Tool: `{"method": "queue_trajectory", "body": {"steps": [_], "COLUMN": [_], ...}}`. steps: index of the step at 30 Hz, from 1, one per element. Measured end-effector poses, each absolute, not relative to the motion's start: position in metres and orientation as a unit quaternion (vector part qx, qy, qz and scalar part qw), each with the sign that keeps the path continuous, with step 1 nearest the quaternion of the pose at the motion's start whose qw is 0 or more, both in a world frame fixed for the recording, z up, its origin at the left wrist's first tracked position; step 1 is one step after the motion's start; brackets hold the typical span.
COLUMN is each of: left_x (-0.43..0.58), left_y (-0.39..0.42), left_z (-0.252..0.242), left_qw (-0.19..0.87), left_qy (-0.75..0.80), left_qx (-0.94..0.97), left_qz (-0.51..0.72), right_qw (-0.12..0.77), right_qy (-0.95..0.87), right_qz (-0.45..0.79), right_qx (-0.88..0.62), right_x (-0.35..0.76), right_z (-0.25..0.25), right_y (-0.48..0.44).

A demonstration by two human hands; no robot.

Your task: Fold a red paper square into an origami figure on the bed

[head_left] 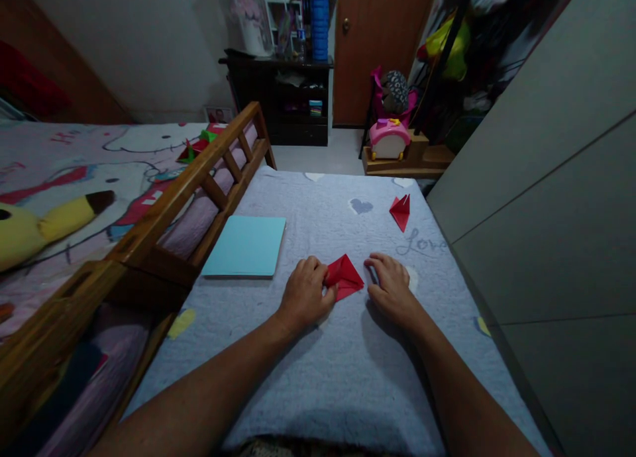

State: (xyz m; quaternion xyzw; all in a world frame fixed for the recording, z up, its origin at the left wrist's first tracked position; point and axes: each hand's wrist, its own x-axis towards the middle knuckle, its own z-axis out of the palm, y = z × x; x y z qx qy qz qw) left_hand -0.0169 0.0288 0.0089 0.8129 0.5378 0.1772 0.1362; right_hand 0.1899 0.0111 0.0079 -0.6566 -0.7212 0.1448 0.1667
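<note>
A folded red paper piece (344, 276) lies on the grey-blue bedsheet (318, 364) in front of me. My left hand (304, 294) is curled, its fingers pinching the left edge of that red paper. Just to the paper's right rests my right hand (392, 286) on the sheet, fingers bent and close together, apart from the paper and holding nothing that I can see. A second folded red paper (400, 211) lies farther back on the right. A stack of light blue paper squares (246, 246) sits to the left of my left hand.
A wooden bed rail (199, 185) borders the left side, with a yellow plush toy (44, 225) on the neighbouring bed. A grey wardrobe wall (546, 199) stands close on the right. A pink toy (389, 139), dark shelf (288, 99) and brown door (377, 46) are at the back.
</note>
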Motion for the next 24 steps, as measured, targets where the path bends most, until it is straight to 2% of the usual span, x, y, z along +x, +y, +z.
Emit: {"method": "queue_trajectory", "body": {"steps": [4,8,14,17,24], "left_x": [-0.021,-0.026,-0.026,-0.027,-0.033], "left_y": [0.031,0.033,0.031,0.031,0.028], "left_z": [0.01,0.015,0.019,0.017,0.015], "left_qw": [0.172,0.255,0.338,0.368,0.498], "left_qy": [0.531,0.531,0.511,0.484,0.389], "left_qx": [0.801,0.759,0.708,0.709,0.708], "left_qz": [0.215,0.277,0.351,0.358,0.316], "right_qw": [0.196,0.279,0.443,0.466,0.492], "right_qy": [-0.72,-0.709,-0.544,-0.496,-0.466], "right_qz": [0.173,0.212,0.455,0.511,0.509], "right_qx": [-0.643,-0.612,-0.549,-0.526,-0.53], "right_x": [0.182,0.173,0.158,0.153,0.16], "right_z": [0.012,0.014,0.015,0.016,0.02], "right_y": [0.009,0.007,0.007,0.008,0.013]}}
